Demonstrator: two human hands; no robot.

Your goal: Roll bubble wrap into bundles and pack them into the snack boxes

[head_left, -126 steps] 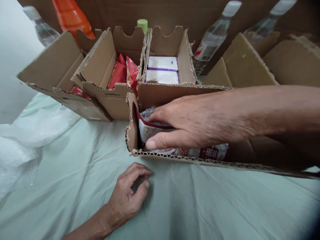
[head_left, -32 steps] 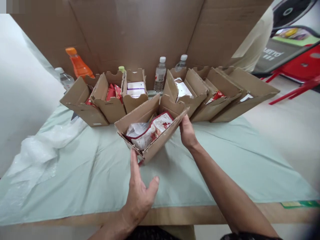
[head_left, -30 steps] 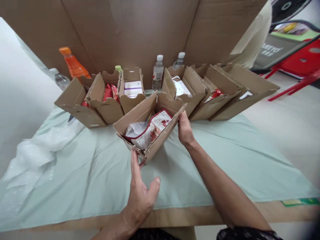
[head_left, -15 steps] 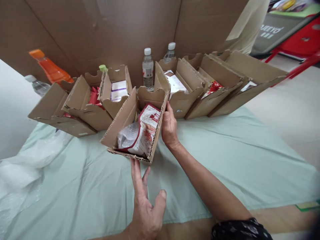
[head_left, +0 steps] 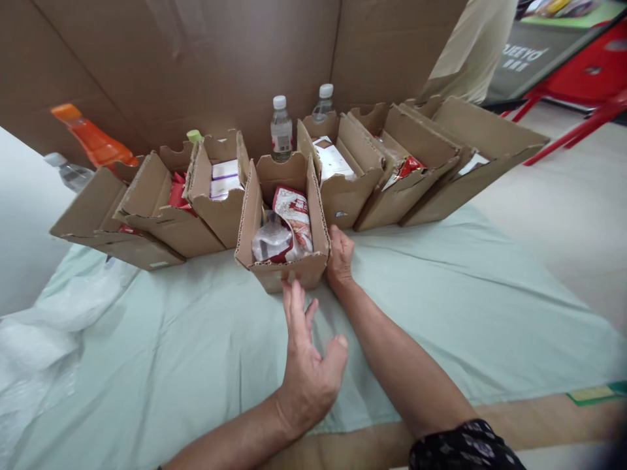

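Note:
A cardboard box [head_left: 321, 225] stands in the middle, forward of the row, holding a red-and-white printed packet [head_left: 294, 212] and a clear plastic-wrapped item [head_left: 272, 238]. My left hand [head_left: 311, 359] is open with fingers spread, its fingertips at the lower front of this box. Against the box's right side rests my right hand [head_left: 340, 254]; its fingers look closed together, partly hidden by the box, and whether they grip it is not clear.
Several cardboard boxes [head_left: 350, 199] with packets flank the middle box. Behind stand clear bottles [head_left: 281, 130], an orange bottle [head_left: 100, 143] and a cardboard panel [head_left: 220, 59]. Bubble wrap [head_left: 39, 346] lies left on the green cloth [head_left: 196, 346].
The middle box has moved back toward the row and now sits more upright and straighter. Both my hands have moved along with it, my left hand forward and to the right.

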